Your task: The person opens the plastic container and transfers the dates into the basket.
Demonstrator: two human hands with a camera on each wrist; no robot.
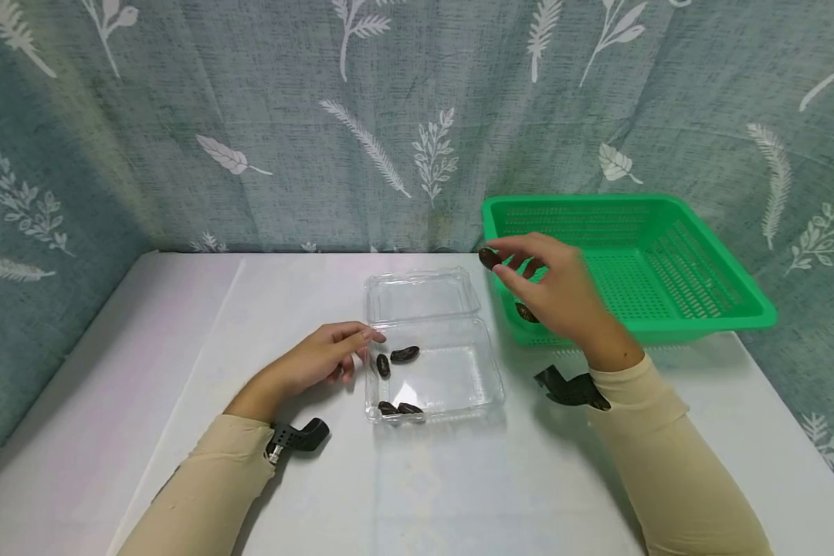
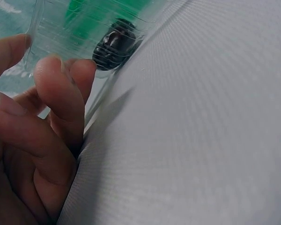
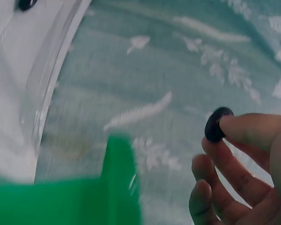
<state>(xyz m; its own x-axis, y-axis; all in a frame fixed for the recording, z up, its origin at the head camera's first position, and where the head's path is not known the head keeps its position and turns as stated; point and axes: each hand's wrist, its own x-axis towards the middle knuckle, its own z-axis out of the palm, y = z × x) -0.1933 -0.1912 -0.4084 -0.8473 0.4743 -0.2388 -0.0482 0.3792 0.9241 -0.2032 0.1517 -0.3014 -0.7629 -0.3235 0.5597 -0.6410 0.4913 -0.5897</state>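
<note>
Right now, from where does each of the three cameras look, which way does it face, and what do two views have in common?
Head: from above, forward and down at the white table, clear plastic clamshell box and green plastic basket; both hands and beige sleeves show.
Left wrist: low by the table, facing the box wall; left hand fingers touch it.
Right wrist: faces the leaf-patterned curtain; right hand pinches a dark oval date.
Shared: head and right wrist views both show this date.

Left hand (image 2: 33,140) fingertips against clear box (image 2: 75,28), a dark, perhaps wrinkled date (image 2: 114,44) inside.
</note>
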